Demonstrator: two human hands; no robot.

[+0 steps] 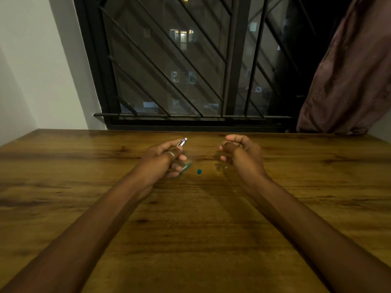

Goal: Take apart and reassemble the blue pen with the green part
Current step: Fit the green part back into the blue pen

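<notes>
left hand [164,158] gripping pen barrel [182,142], tip pointing far-right | right hand [239,151] pinching thin refill [216,146], aiming left toward barrel | green cap [199,171] and metal tip [218,168] lying on desk [190,229] between hands

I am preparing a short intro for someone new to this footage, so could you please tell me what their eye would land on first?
Two bare forearms reach in over a wooden table. The left hand grips the pen barrel, its blue-and-white tip pointing towards the window, while the right hand pinches something thin, too small to identify. Between the hands, a small green piece and a small silvery piece lie loose on the table.
</notes>
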